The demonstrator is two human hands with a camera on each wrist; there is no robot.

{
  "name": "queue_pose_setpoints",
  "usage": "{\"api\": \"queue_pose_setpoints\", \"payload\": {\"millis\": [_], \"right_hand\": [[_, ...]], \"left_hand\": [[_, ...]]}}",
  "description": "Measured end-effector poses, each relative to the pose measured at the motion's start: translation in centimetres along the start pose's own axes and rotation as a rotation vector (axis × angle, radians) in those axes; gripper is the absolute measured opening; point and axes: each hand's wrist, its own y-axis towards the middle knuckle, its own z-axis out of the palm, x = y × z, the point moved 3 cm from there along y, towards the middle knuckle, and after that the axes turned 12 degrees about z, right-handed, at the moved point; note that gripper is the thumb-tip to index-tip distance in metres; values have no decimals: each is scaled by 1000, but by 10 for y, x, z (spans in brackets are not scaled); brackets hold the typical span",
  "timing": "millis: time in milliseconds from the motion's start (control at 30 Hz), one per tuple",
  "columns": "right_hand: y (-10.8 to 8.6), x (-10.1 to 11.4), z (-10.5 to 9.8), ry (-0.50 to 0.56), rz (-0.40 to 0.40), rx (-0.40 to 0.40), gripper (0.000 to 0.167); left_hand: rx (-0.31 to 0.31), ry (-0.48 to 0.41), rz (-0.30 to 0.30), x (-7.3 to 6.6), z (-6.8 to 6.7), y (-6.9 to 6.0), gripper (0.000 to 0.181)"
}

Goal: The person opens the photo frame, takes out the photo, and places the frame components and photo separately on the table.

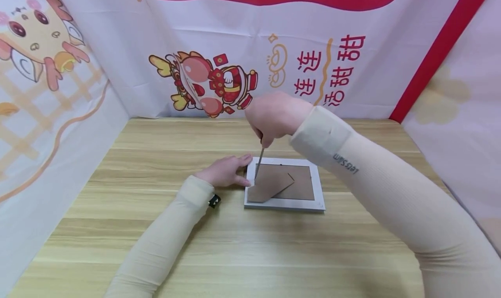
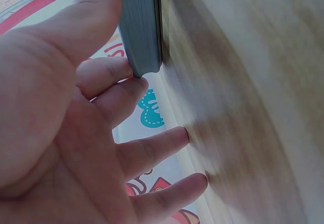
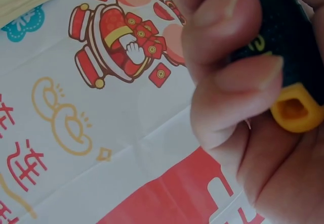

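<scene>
A white picture frame (image 1: 319,193) lies back side up on the wooden table, with a brown backing board (image 1: 303,189) and a brown stand flap (image 1: 270,182) on it. At its left end rests my left hand (image 1: 226,171), thumb on the border and index finger by the far left corner. In the left wrist view its other fingers (image 2: 152,150) spread beside the frame's edge (image 2: 142,27). My right hand (image 1: 275,115) grips a screwdriver (image 3: 283,37) with a dark handle and yellow end. The screwdriver's thin shaft (image 1: 260,161) points down at the frame's left part; the exact tip contact is unclear.
Wood-grain tabletop (image 1: 176,141) surrounds the frame. White printed cloth (image 1: 129,71) with red and cartoon patterns hangs at the back and on both sides. A small black item (image 1: 214,200) sits at my left wrist.
</scene>
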Motion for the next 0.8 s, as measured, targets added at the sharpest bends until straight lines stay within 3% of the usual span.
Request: {"api": "queue_pose_setpoints", "payload": {"millis": [433,800], "right_hand": [[8,9,4,-21,-27,-25,15],[10,42,-5,-249,-87,-69,41]], "left_hand": [[1,-17,-11,1,1,1,91],[-5,-61,-62,2,1,2,93]]}}
